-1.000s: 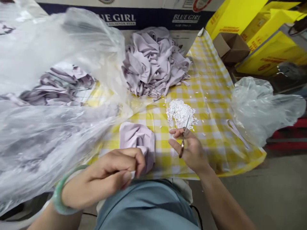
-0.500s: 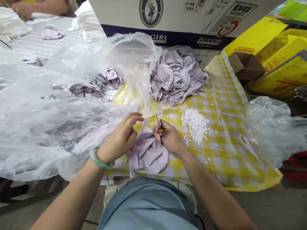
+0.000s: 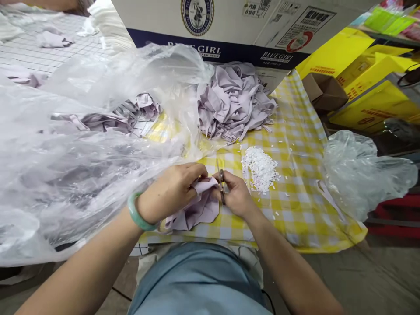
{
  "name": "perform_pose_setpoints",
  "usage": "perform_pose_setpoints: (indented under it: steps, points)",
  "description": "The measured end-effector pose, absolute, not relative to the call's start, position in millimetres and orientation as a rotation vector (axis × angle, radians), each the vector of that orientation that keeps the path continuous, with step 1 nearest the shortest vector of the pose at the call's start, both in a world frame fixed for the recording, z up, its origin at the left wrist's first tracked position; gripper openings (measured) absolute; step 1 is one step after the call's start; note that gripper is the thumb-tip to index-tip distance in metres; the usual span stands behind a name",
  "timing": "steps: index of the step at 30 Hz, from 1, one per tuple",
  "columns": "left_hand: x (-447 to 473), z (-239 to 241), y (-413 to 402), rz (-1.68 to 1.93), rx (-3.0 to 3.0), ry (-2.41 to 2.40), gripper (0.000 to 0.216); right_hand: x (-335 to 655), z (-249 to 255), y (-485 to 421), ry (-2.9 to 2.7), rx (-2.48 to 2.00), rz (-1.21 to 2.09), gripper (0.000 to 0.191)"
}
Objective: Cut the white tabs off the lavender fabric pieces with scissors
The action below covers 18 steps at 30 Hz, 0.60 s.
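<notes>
My left hand (image 3: pixel 172 190), with a green bangle on the wrist, is closed on a lilac cloth piece (image 3: pixel 197 210) and pinches its upper edge. Close beside it, my right hand (image 3: pixel 234 197) is closed on small scissors (image 3: pixel 221 186) whose blades point up and away at the cloth's edge. The cloth lies on the yellow checked tablecloth (image 3: pixel 292 144) near the table's front edge. A little heap of white scraps (image 3: pixel 260 168) sits just right of my right hand.
A big clear plastic bag (image 3: pixel 72 144) holding more lilac cloth fills the left. A heap of lilac cloth (image 3: pixel 234 100) lies at the back against a Blue Girl carton (image 3: pixel 216 26). Another clear bag (image 3: pixel 364 173) hangs at the right edge, yellow boxes (image 3: pixel 370 92) behind it.
Both hands came together on the cloth piece. My left hand went from reaching toward the plastic bag to pinching the cloth's edge, and the scissors moved from the scrap heap to the cloth.
</notes>
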<state>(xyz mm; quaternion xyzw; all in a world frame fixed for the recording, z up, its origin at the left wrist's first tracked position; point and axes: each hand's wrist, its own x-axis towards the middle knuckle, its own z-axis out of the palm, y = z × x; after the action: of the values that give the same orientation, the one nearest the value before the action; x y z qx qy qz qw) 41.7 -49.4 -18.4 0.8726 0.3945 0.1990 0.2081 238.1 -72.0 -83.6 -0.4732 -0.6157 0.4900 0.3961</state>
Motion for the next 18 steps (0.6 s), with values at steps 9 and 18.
perform_pose_setpoints:
  steps: [9,18]
  points:
    - [21,-3,-72,0.496,2.768,1.384,0.019,216,-62,-64,-1.590,-1.036,1.158,0.031]
    - [13,-3,-83,0.452,1.764,1.128,0.016,197,-63,-41,-1.464,-0.984,0.968,0.014]
